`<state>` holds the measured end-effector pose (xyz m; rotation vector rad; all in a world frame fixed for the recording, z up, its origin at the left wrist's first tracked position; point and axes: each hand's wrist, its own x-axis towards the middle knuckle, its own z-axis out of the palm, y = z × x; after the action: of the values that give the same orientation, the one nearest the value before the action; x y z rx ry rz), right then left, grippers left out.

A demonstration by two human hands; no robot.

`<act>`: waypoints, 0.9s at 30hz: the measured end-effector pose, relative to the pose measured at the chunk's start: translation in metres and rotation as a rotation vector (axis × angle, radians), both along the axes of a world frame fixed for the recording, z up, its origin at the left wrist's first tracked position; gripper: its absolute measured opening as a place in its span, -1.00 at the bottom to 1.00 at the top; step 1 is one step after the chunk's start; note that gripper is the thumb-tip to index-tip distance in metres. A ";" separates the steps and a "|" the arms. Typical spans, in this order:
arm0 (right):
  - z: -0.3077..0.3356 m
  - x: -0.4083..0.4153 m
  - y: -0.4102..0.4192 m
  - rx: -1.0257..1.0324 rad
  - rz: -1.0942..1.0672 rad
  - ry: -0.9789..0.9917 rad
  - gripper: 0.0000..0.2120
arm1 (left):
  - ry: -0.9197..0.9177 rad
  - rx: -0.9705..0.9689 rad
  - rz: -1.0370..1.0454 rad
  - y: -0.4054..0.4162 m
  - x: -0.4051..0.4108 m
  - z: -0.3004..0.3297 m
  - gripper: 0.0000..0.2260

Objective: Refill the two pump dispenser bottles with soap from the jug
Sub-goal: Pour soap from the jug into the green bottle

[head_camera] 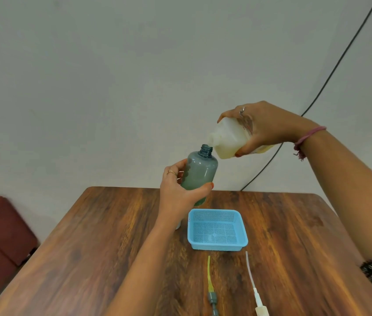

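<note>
Grey bottle [199, 173] base hidden (perhaps gripped)

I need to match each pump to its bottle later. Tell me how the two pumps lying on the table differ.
The grey pump has a grey collar and a yellow-stained tube; the white pump is pale cream with a clear, whitish tube. The grey pump lies to the left, its tube shorter; the white pump lies to the right, its tube longer and slanted. Both lie flat on the wooden table, near the blue basket, heads toward the camera.

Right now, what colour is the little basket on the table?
Light blue. The basket shows clearly in the head view, sitting empty on the wooden table.
</note>
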<state>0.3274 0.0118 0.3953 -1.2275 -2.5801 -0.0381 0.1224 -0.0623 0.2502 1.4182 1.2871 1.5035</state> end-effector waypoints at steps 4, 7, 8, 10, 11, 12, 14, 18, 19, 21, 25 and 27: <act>0.000 -0.001 0.002 0.002 -0.004 -0.010 -0.26 | 0.008 -0.002 0.008 0.002 0.000 -0.001 -0.36; 0.000 -0.001 0.003 0.009 -0.002 -0.017 -0.27 | 0.009 -0.005 0.008 0.004 0.001 -0.002 -0.36; 0.000 -0.001 0.004 0.011 0.000 -0.018 -0.27 | 0.007 -0.004 0.008 0.004 0.001 -0.002 -0.35; 0.000 -0.001 0.005 0.012 -0.002 -0.025 -0.27 | -0.002 -0.003 0.006 0.004 0.001 -0.002 -0.35; 0.000 -0.001 0.006 0.012 -0.002 -0.030 -0.26 | -0.007 -0.003 0.004 0.005 0.001 -0.002 -0.36; 0.000 -0.002 0.007 0.014 0.000 -0.033 -0.26 | -0.012 -0.001 0.003 0.005 0.001 -0.002 -0.36; 0.001 -0.003 0.008 0.021 0.005 -0.034 -0.26 | -0.025 0.001 0.002 0.007 0.001 -0.001 -0.36; 0.001 -0.003 0.010 0.025 0.006 -0.043 -0.26 | -0.029 0.001 0.005 0.008 0.002 -0.003 -0.37; 0.001 -0.003 0.010 0.024 0.006 -0.046 -0.26 | -0.028 0.002 0.004 0.008 0.002 -0.004 -0.37; 0.001 -0.003 0.011 0.023 0.005 -0.050 -0.25 | -0.027 0.004 0.002 0.009 0.002 -0.004 -0.37; 0.001 -0.004 0.012 0.023 0.007 -0.051 -0.25 | -0.021 0.006 0.006 0.010 0.001 -0.006 -0.36; 0.001 -0.003 0.013 0.025 0.005 -0.049 -0.25 | -0.019 0.005 0.007 0.011 0.001 -0.007 -0.36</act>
<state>0.3239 0.0245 0.3958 -1.2257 -2.6163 -0.0994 0.1237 -0.0514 0.2435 1.4002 1.2787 1.5219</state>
